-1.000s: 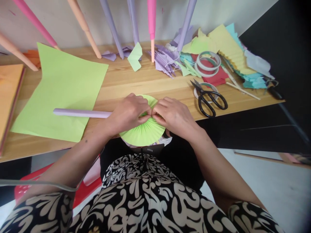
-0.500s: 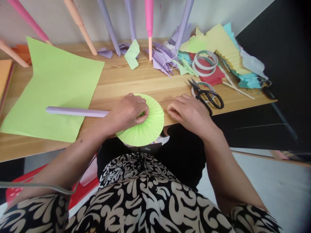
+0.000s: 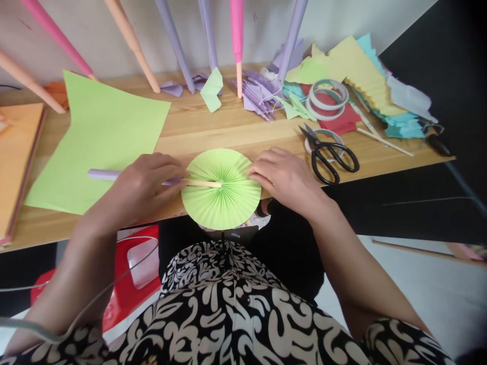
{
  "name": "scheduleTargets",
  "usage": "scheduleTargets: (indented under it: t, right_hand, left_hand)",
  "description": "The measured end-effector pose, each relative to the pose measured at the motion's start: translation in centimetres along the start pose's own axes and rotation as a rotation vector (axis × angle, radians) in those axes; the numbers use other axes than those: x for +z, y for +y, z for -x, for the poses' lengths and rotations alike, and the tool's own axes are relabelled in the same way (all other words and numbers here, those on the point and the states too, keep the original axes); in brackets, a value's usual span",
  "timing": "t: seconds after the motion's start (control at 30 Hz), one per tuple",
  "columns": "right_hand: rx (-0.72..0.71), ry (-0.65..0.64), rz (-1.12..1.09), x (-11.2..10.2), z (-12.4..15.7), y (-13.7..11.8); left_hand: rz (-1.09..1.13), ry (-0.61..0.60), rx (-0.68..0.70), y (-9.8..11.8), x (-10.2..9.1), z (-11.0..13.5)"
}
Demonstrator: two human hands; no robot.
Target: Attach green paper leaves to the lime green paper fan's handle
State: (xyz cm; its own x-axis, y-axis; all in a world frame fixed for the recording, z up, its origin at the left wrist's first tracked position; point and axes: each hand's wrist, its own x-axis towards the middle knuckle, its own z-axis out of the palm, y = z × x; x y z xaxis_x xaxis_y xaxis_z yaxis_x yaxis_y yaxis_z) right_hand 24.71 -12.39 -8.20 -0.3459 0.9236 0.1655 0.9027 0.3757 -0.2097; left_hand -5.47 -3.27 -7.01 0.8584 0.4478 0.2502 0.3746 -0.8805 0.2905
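A round, pleated light-green paper fan (image 3: 228, 210) lies open at the desk's front edge, its folds meeting at the centre. Across its left half runs a pale wooden stick (image 3: 203, 183), which ends near the middle. The stick leads left into a rolled purple paper tube (image 3: 103, 174). My left hand (image 3: 150, 185) is closed around that tube at the fan's left edge, hiding part of it. On the opposite side, the fingers of my right hand (image 3: 283, 175) pinch the fan's right rim, with the thumb partly hidden.
A large green paper sheet (image 3: 102, 132) lies at left, beside an orange stack (image 3: 19, 167). Black scissors (image 3: 331, 152) overlap a tape roll right of my hand. More tape rolls (image 3: 327, 100), purple scraps (image 3: 261, 94) and yellow paper (image 3: 357, 66) lie behind. Several coloured tubes lean against the wall.
My left hand has moved left from the fan's centre onto the purple tube, uncovering the wooden stick. My right hand has come to the fan's right rim.
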Motion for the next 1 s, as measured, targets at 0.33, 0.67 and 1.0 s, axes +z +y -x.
scheduleTargets:
  t: [0.33,0.67,1.0]
  right_hand:
    - [-0.113,-0.121,0.097,-0.5,-1.2,-1.1]
    - [0.011,-0.041,0.103,0.5,0.1,-2.2]
    - [0.009,0.012,0.136,0.9,0.1,-2.4]
  left_hand:
    - [-0.043,0.021,0.007,-0.8,1.2,0.8]
    - [-0.097,0.176,0.036,2.0,2.6,-3.1]
    - [-0.146,-0.073,0.094,5.1,5.2,-7.4]
